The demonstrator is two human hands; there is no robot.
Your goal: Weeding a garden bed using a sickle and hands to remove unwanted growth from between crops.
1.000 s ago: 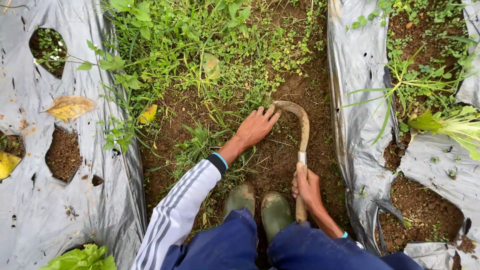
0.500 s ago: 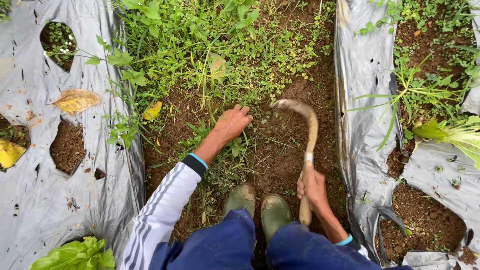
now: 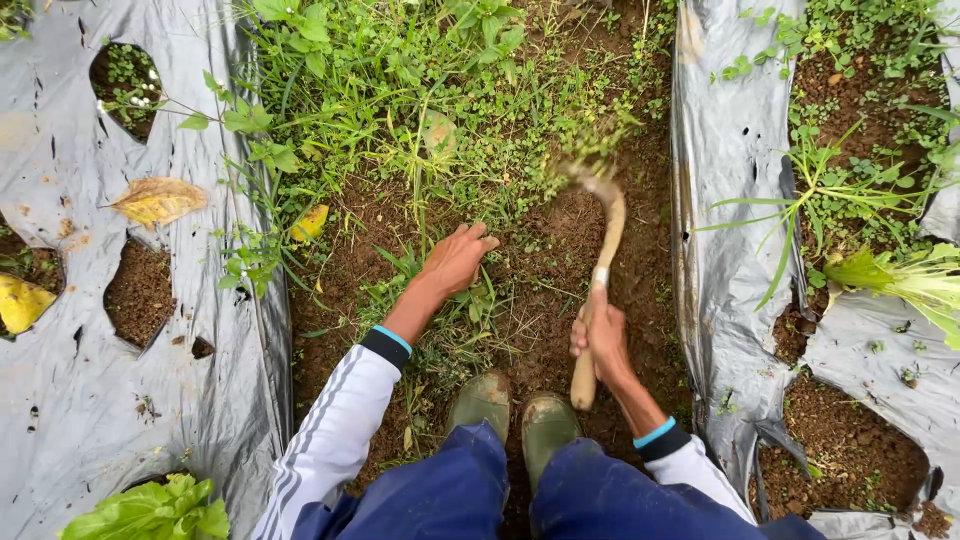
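Observation:
My right hand grips the wooden handle of a small curved sickle, whose blurred tip sits among the weeds at the far end of the bare soil. My left hand rests palm down on a clump of grass in the furrow, fingers spread over it. Both arms wear white sleeves with dark cuffs. My green rubber boots and blue trousers show at the bottom.
Grey plastic mulch covers the bed on the left, with round planting holes and yellow fallen leaves. More mulch lies on the right, with a leafy plant. Dense green weeds fill the furrow ahead.
The sickle has swung from near my left hand outward and farther ahead into the weeds. My left hand moved left and down onto a grass clump.

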